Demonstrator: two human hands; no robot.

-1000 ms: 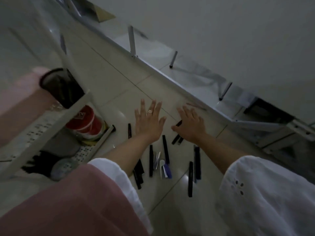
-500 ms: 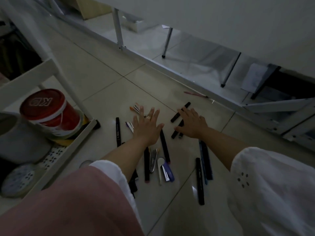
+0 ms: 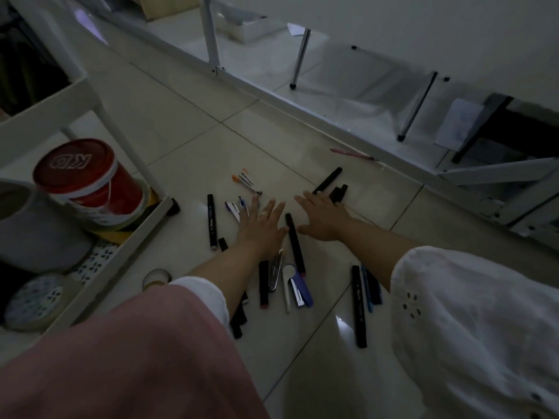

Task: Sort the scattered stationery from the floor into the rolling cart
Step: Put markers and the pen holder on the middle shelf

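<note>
Nearly all the stationery lies on the floor point(image 3: 196, 140): black markers point(image 3: 295, 243), a purple stapler point(image 3: 299, 291), a roll of tape point(image 3: 155, 278), and a pink pen point(image 3: 351, 153) well apart by the rail. The left hand point(image 3: 263, 226) and right hand point(image 3: 323, 220) are spread flat over the scatter, each grip released and holding nothing. The rolling cart point(image 3: 130, 246) stands just to the left with a red-lidded tub point(image 3: 87, 182) in its bottom tray. Sorting looks barely begun.

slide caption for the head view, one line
Left hand and right hand spread over scattered pens beside the cart.
</note>
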